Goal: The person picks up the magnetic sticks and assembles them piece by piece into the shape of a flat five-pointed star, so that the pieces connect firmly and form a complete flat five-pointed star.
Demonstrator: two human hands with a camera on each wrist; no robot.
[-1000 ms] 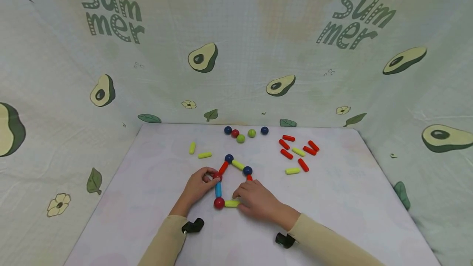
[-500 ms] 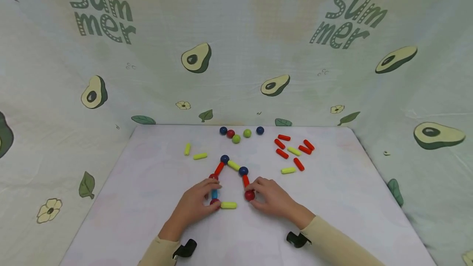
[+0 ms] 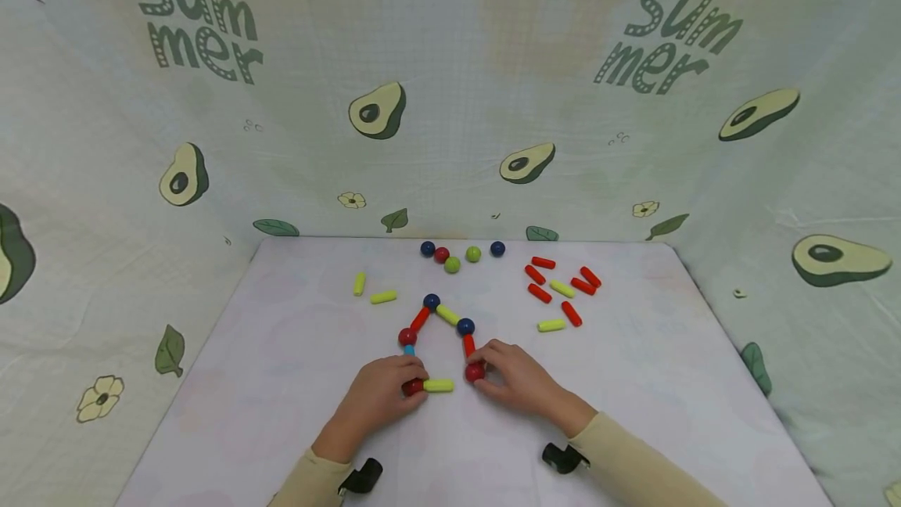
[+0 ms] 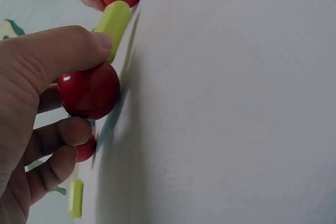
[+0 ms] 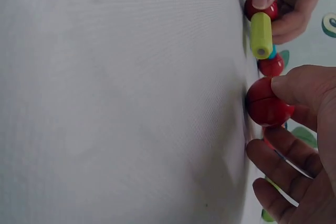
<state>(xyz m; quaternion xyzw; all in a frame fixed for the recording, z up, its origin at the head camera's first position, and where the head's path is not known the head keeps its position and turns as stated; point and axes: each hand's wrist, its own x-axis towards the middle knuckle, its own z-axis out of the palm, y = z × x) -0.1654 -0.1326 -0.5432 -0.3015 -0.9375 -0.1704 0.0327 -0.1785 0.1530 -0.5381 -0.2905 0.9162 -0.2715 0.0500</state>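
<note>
In the head view my left hand [image 3: 383, 391] grips the lower-left red ball [image 3: 412, 387], thumb in front. A yellow-green rod [image 3: 439, 386] sticks out rightward from that ball. My right hand [image 3: 517, 378] pinches the lower-right red ball [image 3: 475, 372]; a gap separates it from the rod's bare end. From the left ball a blue rod [image 3: 409, 350], partly covered by fingers, leads up to another red ball [image 3: 407, 336]. A red rod [image 3: 420, 319], dark blue ball [image 3: 432, 302], yellow-green rod [image 3: 447, 315], second dark blue ball [image 3: 465, 326] and red rod [image 3: 469, 346] continue round to the right ball.
Loose balls, including a green ball [image 3: 453, 265], lie along the table's back edge. Several red rods [image 3: 539, 293] and a few yellow-green rods [image 3: 551, 325] are scattered at the back right. Two more yellow-green rods [image 3: 383, 297] lie back left. A printed cloth hangs behind the table [image 3: 281, 311].
My left hand has moved from the upper-left red ball down to the lower-left one. The right hand has shifted right, off the yellow-green rod's end, and now holds the lower-right red ball.
</note>
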